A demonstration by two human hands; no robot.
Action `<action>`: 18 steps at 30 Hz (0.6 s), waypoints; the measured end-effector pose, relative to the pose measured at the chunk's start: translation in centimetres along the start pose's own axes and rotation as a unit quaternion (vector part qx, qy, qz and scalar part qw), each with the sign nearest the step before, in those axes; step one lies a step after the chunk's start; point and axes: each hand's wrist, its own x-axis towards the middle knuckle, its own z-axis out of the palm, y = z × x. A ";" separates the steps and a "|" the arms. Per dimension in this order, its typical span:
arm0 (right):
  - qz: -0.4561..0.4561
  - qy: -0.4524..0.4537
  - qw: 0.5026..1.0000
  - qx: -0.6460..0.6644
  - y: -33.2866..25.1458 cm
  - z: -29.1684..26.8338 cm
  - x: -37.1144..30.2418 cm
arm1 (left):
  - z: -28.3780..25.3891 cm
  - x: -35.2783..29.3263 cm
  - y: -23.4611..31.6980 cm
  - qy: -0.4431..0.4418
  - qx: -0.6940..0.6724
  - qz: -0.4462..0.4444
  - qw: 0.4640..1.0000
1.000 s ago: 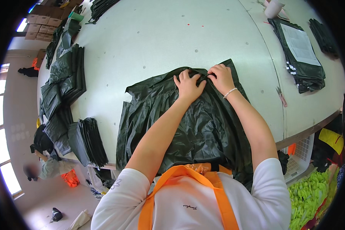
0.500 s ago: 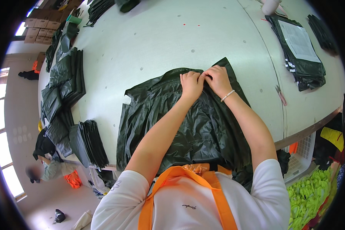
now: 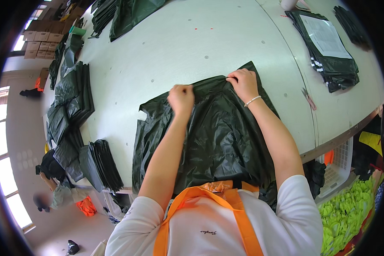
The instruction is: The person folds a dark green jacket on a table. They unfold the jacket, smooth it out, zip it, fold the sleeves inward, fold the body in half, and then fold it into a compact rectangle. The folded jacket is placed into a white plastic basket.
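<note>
A dark green, shiny garment (image 3: pixel 209 132) lies spread on the table in front of me, its near part hanging at my waist. My left hand (image 3: pixel 181 99) is closed on the garment's far edge, left of its middle. Farther right, my right hand (image 3: pixel 244 83) pinches the same edge between thumb and fingers. The edge runs fairly straight between the two hands. A pointed corner of the cloth rises beyond my right hand, and at the left the edge has a small notch.
Folded dark green pieces (image 3: pixel 74 89) and a stack (image 3: pixel 106 164) line the table's left side. Another dark piece (image 3: pixel 134 17) lies at the far edge. Small scissors (image 3: pixel 309 100) and a bundle under a paper sheet (image 3: pixel 324 36) are on the right. A person (image 3: pixel 62 196) is at lower left.
My left hand has moved left along the garment's edge, away from my right hand, and the edge is straighter. At the far side, more of another dark piece shows.
</note>
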 end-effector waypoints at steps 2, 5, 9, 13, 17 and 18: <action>0.023 0.000 1.000 -0.010 1.3 0.0 -0.4 | -2.6 -0.6 -3.6 0.015 0.067 -0.027 0.997; 0.054 -0.011 0.998 0.007 1.3 -0.3 -0.5 | -7.1 -2.4 -8.7 -0.003 0.075 -0.125 0.989; 0.030 -0.029 0.999 0.022 0.0 0.3 0.0 | -10.0 -3.6 -9.7 0.067 0.075 -0.027 0.995; -0.028 0.068 0.993 -0.089 9.9 -6.8 -3.7 | -14.6 -7.1 -16.1 0.110 0.163 -0.172 0.965; 0.187 0.021 0.916 -0.354 24.6 -17.4 -13.7 | -16.8 -9.4 -16.5 -0.120 0.130 -0.304 0.936; 0.203 0.001 0.935 -0.290 23.2 -17.9 -14.1 | -15.8 -10.8 -17.2 -0.080 0.108 -0.309 0.942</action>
